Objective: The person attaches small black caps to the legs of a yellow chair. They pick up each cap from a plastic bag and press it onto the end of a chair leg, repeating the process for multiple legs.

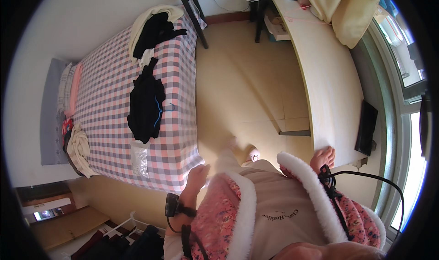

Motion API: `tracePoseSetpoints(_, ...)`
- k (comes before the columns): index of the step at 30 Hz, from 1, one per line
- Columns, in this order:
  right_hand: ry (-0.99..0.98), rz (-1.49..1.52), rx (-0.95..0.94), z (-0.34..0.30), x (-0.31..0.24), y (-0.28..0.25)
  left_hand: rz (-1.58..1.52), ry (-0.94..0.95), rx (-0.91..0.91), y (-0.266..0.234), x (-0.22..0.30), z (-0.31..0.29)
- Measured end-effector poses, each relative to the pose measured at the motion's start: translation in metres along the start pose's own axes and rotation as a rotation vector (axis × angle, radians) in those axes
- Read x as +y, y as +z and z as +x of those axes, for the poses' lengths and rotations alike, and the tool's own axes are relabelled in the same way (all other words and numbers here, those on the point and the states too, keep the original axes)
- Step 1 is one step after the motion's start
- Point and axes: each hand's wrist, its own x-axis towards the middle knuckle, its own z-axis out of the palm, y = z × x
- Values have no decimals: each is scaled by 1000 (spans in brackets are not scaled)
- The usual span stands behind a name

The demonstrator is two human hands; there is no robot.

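My left hand (pixel 197 175) hangs beside the near corner of the bed with its fingers loose and nothing visible in it. At the near end of the long pale tabletop (pixel 327 86), my right hand (pixel 323 158) has its fingers slightly apart and holds nothing; whether it touches the edge I cannot tell. Across the checked bedspread (pixel 105 83) lies a black garment (pixel 145 106) with a blue hanger (pixel 159 110) on it. A clear plastic bag (pixel 139 158) lies just nearer. Farther up the bed, another black garment (pixel 153 33) rests on a cream cloth (pixel 135 31).
Tiled floor (pixel 242 77) runs between bed and tabletop. A table leg (pixel 295 133) juts above it. A black flat device (pixel 366 127) stands by the window side. Cream fabric (pixel 354 15) covers the far right end. Clothes hang on a white rack (pixel 132 221) at lower left.
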Motion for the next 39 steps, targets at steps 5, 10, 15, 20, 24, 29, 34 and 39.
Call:
tracePoseSetpoints(5, 49, -7, 4, 4, 0, 7, 31, -31, -3, 8, -9, -3)
tracePoseSetpoints(10, 55, -105, 126, 8, 2, 11, -33, 59, 37, -5, -19, 9)
tracePoseSetpoints(15, -130, 63, 13, 2, 0, -12, 57, 372, 135, -38, -49, 8)
tracePoseSetpoints(20, -334, 76, -8, -38, -31, -56, -94, 148, 257, -85, -102, -13)
tracePoseSetpoints(24, -512, 270, -372, -84, -93, -78, -145, 15, 264, -116, -136, -24)
tracePoseSetpoints(29, -627, 424, -990, -135, -204, -98, 41, 95, 544, -158, -194, -4)
tracePoseSetpoints(34, -674, 433, -1170, -162, -277, -105, 91, -157, 811, -233, -268, 45)
tracePoseSetpoints(39, -673, 401, -1090, -140, -317, -92, 494, -284, 637, -284, -270, 80)
